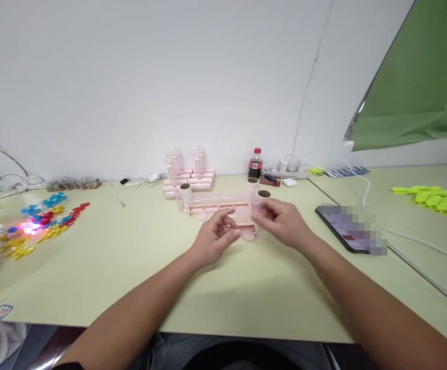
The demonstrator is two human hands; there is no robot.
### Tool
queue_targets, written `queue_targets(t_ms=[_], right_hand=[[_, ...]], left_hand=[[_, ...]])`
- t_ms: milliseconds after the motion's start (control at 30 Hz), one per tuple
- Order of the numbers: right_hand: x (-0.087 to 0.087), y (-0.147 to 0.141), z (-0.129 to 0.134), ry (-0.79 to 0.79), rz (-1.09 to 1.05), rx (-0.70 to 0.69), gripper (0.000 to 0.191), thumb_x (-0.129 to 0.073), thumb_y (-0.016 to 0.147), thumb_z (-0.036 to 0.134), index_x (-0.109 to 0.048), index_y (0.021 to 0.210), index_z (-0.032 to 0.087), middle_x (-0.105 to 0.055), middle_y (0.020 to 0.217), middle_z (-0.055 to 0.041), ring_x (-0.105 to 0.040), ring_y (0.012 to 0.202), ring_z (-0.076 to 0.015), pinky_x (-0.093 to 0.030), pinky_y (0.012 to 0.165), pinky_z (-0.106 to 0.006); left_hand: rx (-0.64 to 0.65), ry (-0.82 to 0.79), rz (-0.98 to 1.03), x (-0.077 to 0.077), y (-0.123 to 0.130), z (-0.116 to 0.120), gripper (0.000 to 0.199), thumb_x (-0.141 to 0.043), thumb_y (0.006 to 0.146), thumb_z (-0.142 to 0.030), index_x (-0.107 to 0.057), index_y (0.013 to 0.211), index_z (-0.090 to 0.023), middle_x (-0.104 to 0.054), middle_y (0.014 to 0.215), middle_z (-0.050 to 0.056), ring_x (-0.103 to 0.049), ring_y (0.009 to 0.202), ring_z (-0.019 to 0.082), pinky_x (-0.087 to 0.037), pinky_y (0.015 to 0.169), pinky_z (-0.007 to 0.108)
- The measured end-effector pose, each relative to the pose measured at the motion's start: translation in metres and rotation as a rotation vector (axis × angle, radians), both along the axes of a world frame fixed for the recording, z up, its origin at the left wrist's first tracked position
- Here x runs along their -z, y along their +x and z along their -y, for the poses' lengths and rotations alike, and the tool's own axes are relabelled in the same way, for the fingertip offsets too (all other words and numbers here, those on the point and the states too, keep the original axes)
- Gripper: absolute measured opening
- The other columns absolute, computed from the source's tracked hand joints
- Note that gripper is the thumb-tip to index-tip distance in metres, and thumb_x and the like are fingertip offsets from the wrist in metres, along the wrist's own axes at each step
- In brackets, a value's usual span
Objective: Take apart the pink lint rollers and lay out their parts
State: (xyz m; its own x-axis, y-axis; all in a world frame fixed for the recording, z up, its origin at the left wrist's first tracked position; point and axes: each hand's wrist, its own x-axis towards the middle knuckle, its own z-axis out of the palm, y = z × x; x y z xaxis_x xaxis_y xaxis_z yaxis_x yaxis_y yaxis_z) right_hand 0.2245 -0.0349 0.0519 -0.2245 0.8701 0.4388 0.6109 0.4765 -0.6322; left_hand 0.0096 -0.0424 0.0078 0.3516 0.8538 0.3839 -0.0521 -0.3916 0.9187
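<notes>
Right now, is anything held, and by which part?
The left hand shows nothing held; the right hand, near a brown-topped pale cylinder, is too blurred to tell.

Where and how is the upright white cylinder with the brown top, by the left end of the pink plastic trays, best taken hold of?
Probably around the upper body of the white cylinder, the left hand coming from the near right: its straight, round sides rise above the low pink tray, while a transparent upright tube crowds its left.
</notes>
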Motion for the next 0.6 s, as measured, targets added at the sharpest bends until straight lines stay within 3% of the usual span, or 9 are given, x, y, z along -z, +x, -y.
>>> queue_targets(t_ms=[67, 167, 367, 600], right_hand=[[-0.002, 0.012, -0.009, -0.036, -0.098, 0.194, 0.023, -0.057, 0.081, 0.043, -0.06, 0.084, 0.02, -0.052, 0.064, 0.0005, -0.047, 0.057, -0.014, -0.039, 0.052, -0.025], [0.0, 0.024, -0.022, -0.069, -0.068, 0.329, 0.021, -0.058, 0.079, 0.041, -0.059, 0.076, 0.02, -0.053, 0.062, 0.0004, -0.051, 0.057, -0.0152, -0.038, 0.051, -0.025], [0.011, 0.023, -0.032, -0.284, 0.171, 0.304, 0.019, -0.058, 0.077, 0.036, -0.055, 0.068, 0.02, -0.064, 0.064, -0.0008, -0.062, 0.059, -0.0172, -0.035, 0.051, -0.025], [0.013, 0.021, -0.032, -0.376, 0.192, 0.297, 0.016, -0.058, 0.076, 0.036, -0.059, 0.071, 0.021, -0.068, 0.064, -0.001, -0.063, 0.059, -0.0175, -0.035, 0.05, -0.024]], left_hand=[[-0.059, -0.001, -0.023, 0.002, -0.003, -0.003, 0.044, -0.067, 0.082, -0.046, -0.059, 0.118, -0.021, -0.062, 0.086, 0.003, -0.058, 0.069, 0.012, -0.047, 0.064, 0.025], [-0.102, -0.008, -0.072, 0.005, -0.006, -0.008, 0.038, -0.065, 0.083, -0.048, -0.063, 0.108, -0.019, -0.062, 0.079, 0.003, -0.06, 0.069, 0.014, -0.049, 0.067, 0.027], [-0.105, -0.022, -0.136, 0.004, -0.006, -0.01, 0.036, -0.06, 0.085, -0.049, -0.063, 0.1, -0.017, -0.064, 0.072, 0.003, -0.061, 0.064, 0.014, -0.049, 0.063, 0.027], [-0.098, 0.046, -0.219, 0.003, -0.007, -0.009, 0.028, -0.058, 0.087, -0.043, -0.066, 0.089, -0.017, -0.064, 0.074, 0.004, -0.057, 0.065, 0.014, -0.044, 0.06, 0.025]])
